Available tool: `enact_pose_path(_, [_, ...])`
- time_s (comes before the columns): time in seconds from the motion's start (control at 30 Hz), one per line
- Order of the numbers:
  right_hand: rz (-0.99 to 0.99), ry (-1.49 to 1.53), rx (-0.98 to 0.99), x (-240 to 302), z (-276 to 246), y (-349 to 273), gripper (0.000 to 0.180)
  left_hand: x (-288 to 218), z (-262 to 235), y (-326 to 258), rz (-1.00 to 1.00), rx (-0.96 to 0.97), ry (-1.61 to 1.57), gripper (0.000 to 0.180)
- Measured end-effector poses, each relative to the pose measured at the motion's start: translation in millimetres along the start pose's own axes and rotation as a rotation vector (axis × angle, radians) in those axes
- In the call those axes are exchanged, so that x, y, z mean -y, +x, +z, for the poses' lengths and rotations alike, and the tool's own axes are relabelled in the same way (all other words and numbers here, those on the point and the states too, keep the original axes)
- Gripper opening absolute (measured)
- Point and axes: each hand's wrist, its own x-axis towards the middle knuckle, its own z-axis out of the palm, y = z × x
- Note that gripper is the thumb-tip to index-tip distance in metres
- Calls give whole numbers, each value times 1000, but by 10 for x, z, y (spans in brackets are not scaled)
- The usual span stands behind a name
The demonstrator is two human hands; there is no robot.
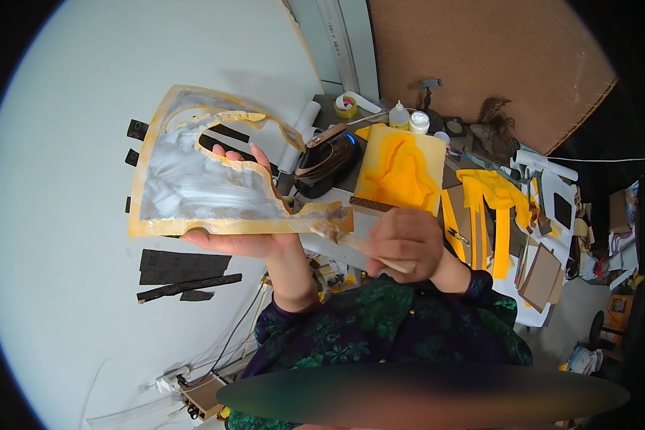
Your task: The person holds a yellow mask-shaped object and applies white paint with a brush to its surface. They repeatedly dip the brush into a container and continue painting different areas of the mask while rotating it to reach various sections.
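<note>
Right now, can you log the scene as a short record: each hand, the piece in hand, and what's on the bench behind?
left hand: holds up a flat yellow-edged cut-out sheet from beneath, its face smeared white
right hand: gripping a wooden-handled brush, tip at the sheet's lower right corner
bench behind: black clothes iron, square yellow board, yellow tape roll, two small white bottles
wall: black strips stuck on the white surface

Left of the black fabric strips (183, 276), the white desk (57, 236) lies bare and wide for a hand to pass. To the right, a black clothes iron (327, 166), a yellow-painted square board (400, 169), glue bottles (400, 115) and piled yellow and brown cardboard offcuts (512, 229) crowd the way.
</note>
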Motion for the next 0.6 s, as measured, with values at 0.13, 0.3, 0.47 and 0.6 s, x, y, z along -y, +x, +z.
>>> enact_pose_path(0.13, [-6,-10,-56,54,-34,10,38,-39,-51,25,-53,31,-53,95])
enact_pose_path(0.3, [-19,-25,5,65,-14,-128,31,-30,-19,28,-72,-2,-61,92])
enact_pose_path(0.47, [-39,72,-94,122,-52,-44,24,-82,-68,17,-165,32,-146,89])
enact_pose_path(0.6, [162,274,-136,72,29,80,23,-31,7,20,-233,-12,-190,86])
